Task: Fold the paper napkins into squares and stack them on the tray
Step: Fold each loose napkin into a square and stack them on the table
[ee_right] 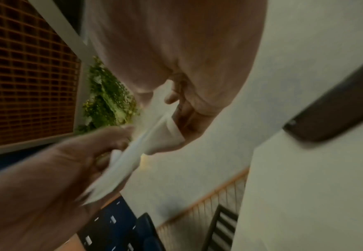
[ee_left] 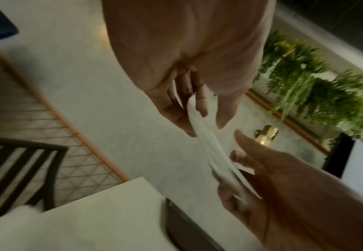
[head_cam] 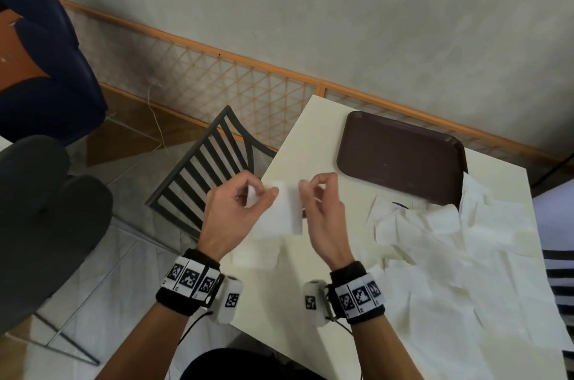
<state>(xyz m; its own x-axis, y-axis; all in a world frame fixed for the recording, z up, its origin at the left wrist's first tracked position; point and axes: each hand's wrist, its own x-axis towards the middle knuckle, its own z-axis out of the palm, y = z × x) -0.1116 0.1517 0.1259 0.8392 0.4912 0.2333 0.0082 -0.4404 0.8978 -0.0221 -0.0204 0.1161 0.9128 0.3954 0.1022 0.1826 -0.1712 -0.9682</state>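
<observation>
Pinching its left edge, the left hand (head_cam: 230, 208) holds a white paper napkin (head_cam: 279, 211) above the bench (head_cam: 313, 137); the right edge is pinched by the right hand (head_cam: 323, 208), apparently so a fold can be aligned. Further right, the brown tray (head_cam: 400, 155) lies bare, with unfolded napkins (head_cam: 450, 249) heaped beside it.
</observation>
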